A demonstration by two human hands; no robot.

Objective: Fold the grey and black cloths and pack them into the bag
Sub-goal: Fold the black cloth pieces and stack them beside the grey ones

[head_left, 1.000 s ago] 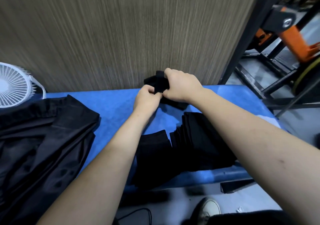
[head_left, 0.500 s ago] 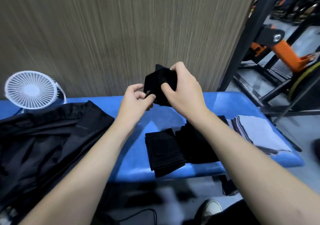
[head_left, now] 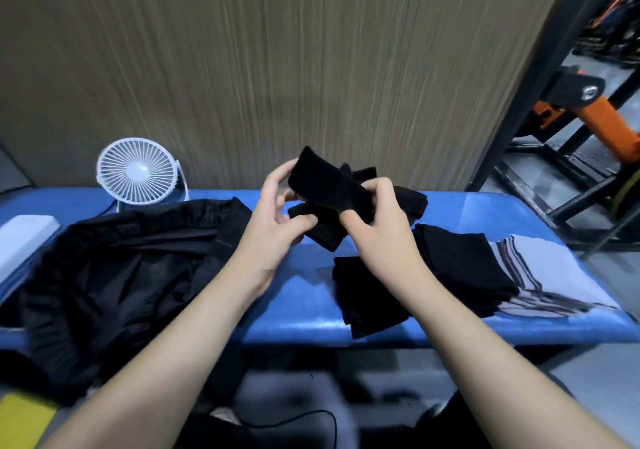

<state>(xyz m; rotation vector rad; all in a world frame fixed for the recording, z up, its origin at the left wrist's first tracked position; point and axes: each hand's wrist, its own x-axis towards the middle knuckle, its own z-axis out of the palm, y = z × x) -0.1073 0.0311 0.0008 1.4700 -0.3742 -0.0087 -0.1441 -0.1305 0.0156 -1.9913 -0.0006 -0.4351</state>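
Both hands hold a small black cloth (head_left: 325, 189) in the air above the blue table (head_left: 298, 296). My left hand (head_left: 277, 216) grips its left end, thumb and fingers curled round it. My right hand (head_left: 377, 220) pinches its right part from below. Folded black cloths (head_left: 374, 293) lie on the table under my right forearm, with another folded black piece (head_left: 460, 261) beside them. A large black bag or garment (head_left: 114, 275) is spread over the table's left side. A grey striped cloth (head_left: 554, 275) lies at the right end.
A small white fan (head_left: 138, 171) stands at the back left against the wooden wall panel. A white block (head_left: 24, 237) sits at the far left. Black metal frames and orange equipment (head_left: 606, 116) fill the right background. A yellow item (head_left: 20, 421) shows at the bottom left.
The hands lifted the small black cloth off the table's far edge and toward me, spreading apart along it. The head view shifted so the fan and the striped cloth came into sight.
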